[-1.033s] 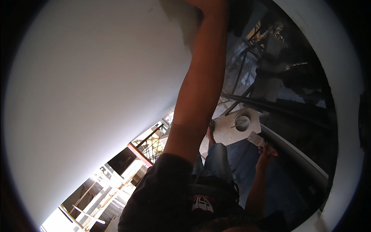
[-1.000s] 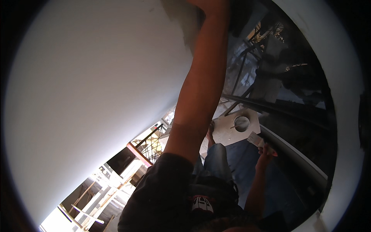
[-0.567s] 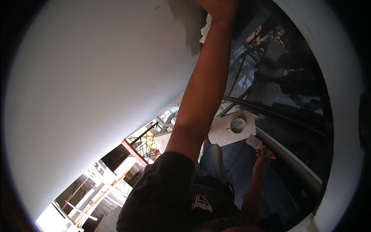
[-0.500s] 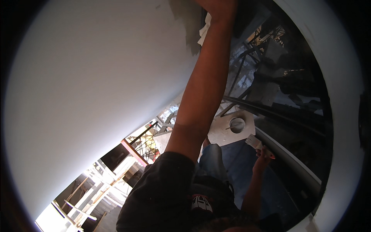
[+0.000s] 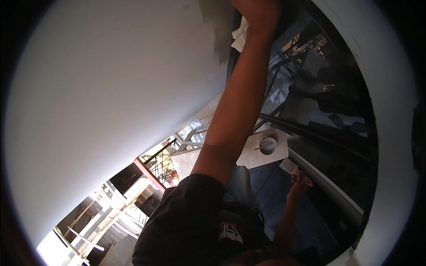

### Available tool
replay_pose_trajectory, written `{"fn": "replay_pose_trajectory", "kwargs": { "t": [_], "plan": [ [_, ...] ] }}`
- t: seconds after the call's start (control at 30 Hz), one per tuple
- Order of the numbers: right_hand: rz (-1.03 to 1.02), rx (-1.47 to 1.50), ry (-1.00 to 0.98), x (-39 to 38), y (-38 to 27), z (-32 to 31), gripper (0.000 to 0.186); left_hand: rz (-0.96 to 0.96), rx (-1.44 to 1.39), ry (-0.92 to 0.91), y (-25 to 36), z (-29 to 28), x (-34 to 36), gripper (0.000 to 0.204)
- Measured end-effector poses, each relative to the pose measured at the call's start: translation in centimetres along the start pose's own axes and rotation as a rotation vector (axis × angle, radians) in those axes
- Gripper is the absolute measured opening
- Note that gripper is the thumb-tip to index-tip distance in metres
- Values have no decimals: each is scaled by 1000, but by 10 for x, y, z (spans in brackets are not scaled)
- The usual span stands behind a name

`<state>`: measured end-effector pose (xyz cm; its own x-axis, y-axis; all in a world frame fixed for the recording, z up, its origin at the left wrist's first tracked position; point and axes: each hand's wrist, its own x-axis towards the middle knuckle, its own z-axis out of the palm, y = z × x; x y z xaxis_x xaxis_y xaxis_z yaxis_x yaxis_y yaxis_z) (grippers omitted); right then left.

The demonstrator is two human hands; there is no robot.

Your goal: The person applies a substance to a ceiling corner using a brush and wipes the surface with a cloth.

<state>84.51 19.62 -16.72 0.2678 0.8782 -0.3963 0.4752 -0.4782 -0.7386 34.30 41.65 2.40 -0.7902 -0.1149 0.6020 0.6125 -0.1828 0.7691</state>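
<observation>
My left arm stretches up along a dark glass window pane (image 5: 306, 88) beside a pale wall (image 5: 111, 80). At the top edge of the picture is my left hand (image 5: 262, 15), its fingers mostly cut off. A crumpled white cloth (image 5: 240, 36) hangs from under it, and the hand appears closed on this cloth. Low on the right, my right hand (image 5: 299, 184) is closed around the handle of a flat paintbrush (image 5: 289, 167). Its pale bristles point up and left. Past the brush, a round tub (image 5: 268, 145) with a stick in it sits on a light board (image 5: 248, 155).
Window frame rails (image 5: 328, 177) run along the right side, close to my right hand. A grey patch (image 5: 217, 31) marks the wall near the cloth. Below lie a reddish beam (image 5: 148, 174), metal bars and several planks (image 5: 106, 221). The glass carries reflections.
My left hand has shifted slightly right along the pane, and more of the cloth shows. My right hand still holds the paintbrush, a little lower and further left in the picture.
</observation>
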Motion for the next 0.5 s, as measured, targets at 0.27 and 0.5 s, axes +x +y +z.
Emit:
{"fn": "replay_pose_trajectory", "kwargs": {
  "t": [0.27, 0.5],
  "plan": [
    [1, -31, -28, 2, -5, -1, 46, -109, 131, -154, -2, -3, 9, 27],
    [-1, -1, 4, -1, -19, 3, 43, -178, 142, -78, -10, 14, 8, 28]
  ]
}}
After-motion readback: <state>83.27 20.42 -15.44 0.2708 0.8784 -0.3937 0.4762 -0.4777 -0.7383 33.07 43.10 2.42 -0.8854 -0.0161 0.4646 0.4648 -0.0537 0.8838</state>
